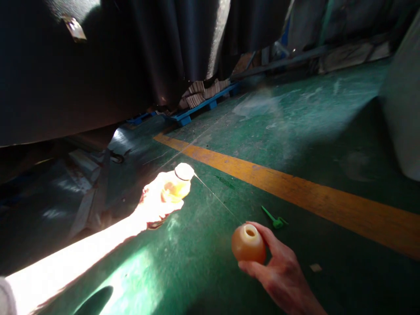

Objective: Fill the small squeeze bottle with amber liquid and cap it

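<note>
Amber rubbery hollow ball (248,243), lower centre, sits pinched in my right hand (278,267); it looks light, soft, grippable round its middle. My left hand (157,203) clutches a sunlit amber bottle-like piece (177,186); a thin thread (216,197) joins them.

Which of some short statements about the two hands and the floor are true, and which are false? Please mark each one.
1. The right hand holds a round orange spool. True.
2. The left hand is empty. False: it grips an amber, spool-like piece.
3. A thin thread runs between the two pieces. True.
4. The floor stripe is blue. False: it is yellow.
5. A small green object lies on the floor. True.
</note>
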The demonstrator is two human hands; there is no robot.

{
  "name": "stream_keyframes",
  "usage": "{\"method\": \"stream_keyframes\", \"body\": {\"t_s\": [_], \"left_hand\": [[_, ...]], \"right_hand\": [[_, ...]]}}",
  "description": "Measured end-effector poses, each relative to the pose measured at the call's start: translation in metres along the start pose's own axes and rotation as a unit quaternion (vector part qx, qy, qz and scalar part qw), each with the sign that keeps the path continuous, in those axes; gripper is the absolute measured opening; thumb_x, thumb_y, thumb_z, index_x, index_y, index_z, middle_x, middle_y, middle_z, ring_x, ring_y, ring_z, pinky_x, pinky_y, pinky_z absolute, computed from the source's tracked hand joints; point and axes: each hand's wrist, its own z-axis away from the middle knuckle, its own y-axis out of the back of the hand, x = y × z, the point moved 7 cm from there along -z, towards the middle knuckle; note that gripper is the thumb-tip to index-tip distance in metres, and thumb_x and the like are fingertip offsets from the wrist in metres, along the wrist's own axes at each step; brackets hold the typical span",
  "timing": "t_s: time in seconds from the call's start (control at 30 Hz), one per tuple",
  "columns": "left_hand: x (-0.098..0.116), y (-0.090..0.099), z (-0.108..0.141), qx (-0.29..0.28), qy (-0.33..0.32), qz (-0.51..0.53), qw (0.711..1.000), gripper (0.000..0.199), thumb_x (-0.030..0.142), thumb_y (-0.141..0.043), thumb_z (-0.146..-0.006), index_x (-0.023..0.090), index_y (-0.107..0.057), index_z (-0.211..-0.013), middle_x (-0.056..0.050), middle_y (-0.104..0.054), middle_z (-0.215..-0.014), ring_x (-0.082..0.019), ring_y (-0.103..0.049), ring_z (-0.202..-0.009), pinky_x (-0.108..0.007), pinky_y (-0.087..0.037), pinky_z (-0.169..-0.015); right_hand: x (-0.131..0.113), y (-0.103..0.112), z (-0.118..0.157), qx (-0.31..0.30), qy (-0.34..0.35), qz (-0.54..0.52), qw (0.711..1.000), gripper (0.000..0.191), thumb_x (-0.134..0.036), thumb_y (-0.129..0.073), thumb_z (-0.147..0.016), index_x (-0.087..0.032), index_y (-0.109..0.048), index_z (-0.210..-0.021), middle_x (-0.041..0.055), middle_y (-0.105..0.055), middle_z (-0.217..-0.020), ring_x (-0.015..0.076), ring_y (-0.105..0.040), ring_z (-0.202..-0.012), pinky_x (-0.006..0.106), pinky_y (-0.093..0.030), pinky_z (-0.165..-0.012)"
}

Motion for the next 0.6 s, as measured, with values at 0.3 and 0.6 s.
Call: {"method": "stream_keyframes", "body": {"t_s": [0.3, 0.6], "left_hand": [[0.015, 0.000, -0.004, 0.012, 0.006, 0.053, 0.999, 0.049, 0.015, -0.075, -0.057, 0.018, -0.052, -0.101, -0.003, -0.062, -0.092, -0.020, -0.060, -0.080, -0.030, -0.052, -0.070], [0.060, -0.031, 0.005, -0.072, -0.151, -0.025, 0.986, 0.057, 0.014, -0.072, -0.056, 0.026, -0.049, -0.107, 0.000, -0.061, -0.099, -0.018, -0.060, -0.084, -0.026, -0.049, -0.075]], "right_hand": [[0.028, -0.016, 0.001, -0.022, -0.041, 0.035, 0.998, 0.058, -0.026, -0.063, -0.059, -0.018, -0.050, -0.115, 0.0069, -0.058, -0.110, 0.0259, -0.058, -0.095, 0.038, -0.049, -0.079], [0.031, -0.021, 0.000, -0.038, -0.025, 0.049, 0.998, 0.059, -0.024, -0.061, -0.061, -0.021, -0.047, -0.117, 0.0061, -0.055, -0.114, 0.0250, -0.055, -0.099, 0.038, -0.047, -0.083]]}}
